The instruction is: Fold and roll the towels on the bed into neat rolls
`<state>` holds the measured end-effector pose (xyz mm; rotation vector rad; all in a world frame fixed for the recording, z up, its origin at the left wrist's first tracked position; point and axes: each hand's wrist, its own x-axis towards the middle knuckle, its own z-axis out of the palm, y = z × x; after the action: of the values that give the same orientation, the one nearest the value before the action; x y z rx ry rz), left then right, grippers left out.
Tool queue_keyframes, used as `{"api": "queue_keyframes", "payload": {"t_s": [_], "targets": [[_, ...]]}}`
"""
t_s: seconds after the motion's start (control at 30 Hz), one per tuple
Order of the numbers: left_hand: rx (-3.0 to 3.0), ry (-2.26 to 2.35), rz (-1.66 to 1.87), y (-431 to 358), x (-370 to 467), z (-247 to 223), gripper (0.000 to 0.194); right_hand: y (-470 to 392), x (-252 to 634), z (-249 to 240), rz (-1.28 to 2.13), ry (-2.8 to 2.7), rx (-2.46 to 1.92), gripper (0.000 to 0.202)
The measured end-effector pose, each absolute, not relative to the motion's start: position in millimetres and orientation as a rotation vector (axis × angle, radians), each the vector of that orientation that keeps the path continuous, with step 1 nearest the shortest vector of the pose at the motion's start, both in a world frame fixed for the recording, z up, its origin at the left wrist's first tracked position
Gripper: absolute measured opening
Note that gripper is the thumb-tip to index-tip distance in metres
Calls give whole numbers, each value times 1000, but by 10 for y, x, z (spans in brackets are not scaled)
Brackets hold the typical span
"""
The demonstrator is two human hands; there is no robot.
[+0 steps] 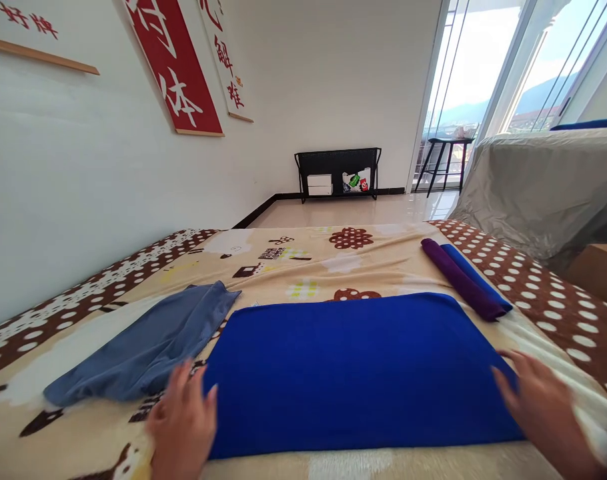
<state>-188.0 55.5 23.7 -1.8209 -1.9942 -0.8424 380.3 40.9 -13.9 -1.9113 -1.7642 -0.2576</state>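
Note:
A blue towel [353,373] lies flat and smooth in front of me, its near edge toward my body. At its left edge is my left hand [183,417], slightly blurred, fingers apart and holding nothing. My right hand [538,393] is by the right edge, thumb and fingers spread; whether it touches the cloth I cannot tell. Left of the towel, a rumpled grey-blue cloth [153,347] is spread out. Beyond the towel's far right corner lie a purple rolled towel [461,280] and a blue rolled towel [476,277], side by side.
A patterned blanket [303,267] with brown dotted borders covers the surface under the cloths. A wall stands on the left, a black rack [338,163] at the back. To the right are a covered piece of furniture [543,180], a cardboard box [598,270] and a stool [446,157].

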Motion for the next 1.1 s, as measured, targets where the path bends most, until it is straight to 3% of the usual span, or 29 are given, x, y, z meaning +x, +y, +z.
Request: {"api": "queue_keyframes", "payload": {"t_s": [0.13, 0.23, 0.3, 0.43, 0.53, 0.63, 0.9, 1.1], "targets": [[-2324, -1755, -587, 1511, -382, 253, 57, 1500, 2300, -78, -75, -2191, -1543, 55], [-2435, -1765, -432, 2055, 144, -22, 55, 2111, 1689, -194, 21, -2322, -1455, 53], [-2454, -1800, -354, 2229, -33, -173, 53, 2290, 1845, -286, 59, -2366, -1449, 52], [-2349, -1972, -257, 2345, -1226, -248, 58, 2320, 3104, -459, 65, -2299, -1624, 60], [-2179, -2127, -235, 2393, -2029, -259, 70, 2305, 3961, -596, 47, -2212, -1793, 67], [-2058, -2192, -238, 2423, -2332, -330, 79, 2345, 4284, -759, -11, -2086, -1937, 76], [-2049, -2158, -260, 2288, -2044, -132, 58, 2318, 4130, -732, -101, -1922, -2013, 88], [-2337, -1882, -369, 2240, -627, 203, 53, 2369, 2915, -331, -133, -2151, -1667, 66]]}}
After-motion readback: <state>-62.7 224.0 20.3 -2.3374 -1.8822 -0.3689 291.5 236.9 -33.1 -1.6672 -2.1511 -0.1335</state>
